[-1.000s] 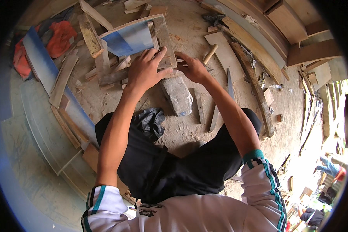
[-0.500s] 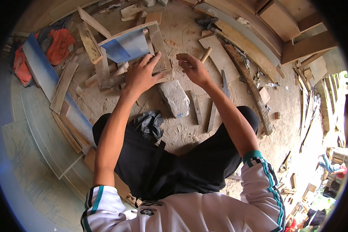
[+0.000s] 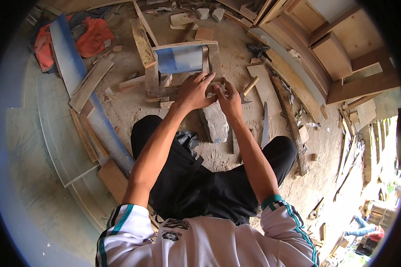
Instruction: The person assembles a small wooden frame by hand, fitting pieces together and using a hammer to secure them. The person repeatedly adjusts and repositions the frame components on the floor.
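Note:
A small wooden frame (image 3: 214,55) lies on the dirt floor ahead of me, with a blue-and-white panel (image 3: 179,60) inside it. My left hand (image 3: 193,93) grips its near rail, fingers over the wood and thumb stretched toward the right. Close beside that thumb, my right hand (image 3: 229,100) has its fingers bent together at the frame's near right corner. Whatever they pinch, if anything, is too small to make out. Below both hands sits a grey stone block (image 3: 215,124). A hammer (image 3: 251,86) with a wooden handle lies just right of my right hand.
Right of the stone lies a saw blade (image 3: 265,127). Long planks (image 3: 289,118) stretch along the right, below a wooden cabinet frame (image 3: 361,89). A blue-white board (image 3: 71,53) and orange cloth (image 3: 93,38) lie at left. Black plastic (image 3: 188,140) is near my knees.
My right hand has come in from the right to the frame's corner, next to my left thumb. My left hand stays on the frame. The view has shifted, and more of the hammer shows.

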Motion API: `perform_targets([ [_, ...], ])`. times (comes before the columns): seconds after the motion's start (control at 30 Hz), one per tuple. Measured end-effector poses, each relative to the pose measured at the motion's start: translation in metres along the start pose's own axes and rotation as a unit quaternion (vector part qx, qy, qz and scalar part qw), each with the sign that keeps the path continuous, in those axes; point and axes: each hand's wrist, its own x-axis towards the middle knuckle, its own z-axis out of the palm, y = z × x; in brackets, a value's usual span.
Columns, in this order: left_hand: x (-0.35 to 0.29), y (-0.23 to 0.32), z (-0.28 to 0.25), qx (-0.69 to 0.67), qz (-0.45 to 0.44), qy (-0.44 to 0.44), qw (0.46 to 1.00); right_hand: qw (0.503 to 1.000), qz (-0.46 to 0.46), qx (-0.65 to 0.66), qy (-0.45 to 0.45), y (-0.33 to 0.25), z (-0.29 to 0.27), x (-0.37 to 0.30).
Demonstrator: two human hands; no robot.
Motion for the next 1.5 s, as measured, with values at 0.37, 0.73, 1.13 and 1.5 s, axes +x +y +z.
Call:
perform_targets([
  [0.37, -0.095, -0.077, -0.048, -0.038, -0.406, 0.156, 0.9, 0.994, 0.011, -0.06, 0.086, 0.01, 0.023, -0.008],
  [0.73, -0.104, -0.078, -0.049, -0.249, -0.418, 0.065, 0.871, 0.997, 0.04, -0.051, 0.044, 0.006, 0.018, -0.009],
  [1.13, -0.1, -0.077, -0.055, -0.268, -0.434, 0.043, 0.859, 0.998, 0.06, -0.01, 0.006, -0.003, 0.009, -0.009],
  [1.5, -0.051, -0.03, -0.043, 0.068, -0.132, 0.103, 0.984, 0.99, 0.138, 0.007, -0.004, 0.003, 0.001, 0.004],
])
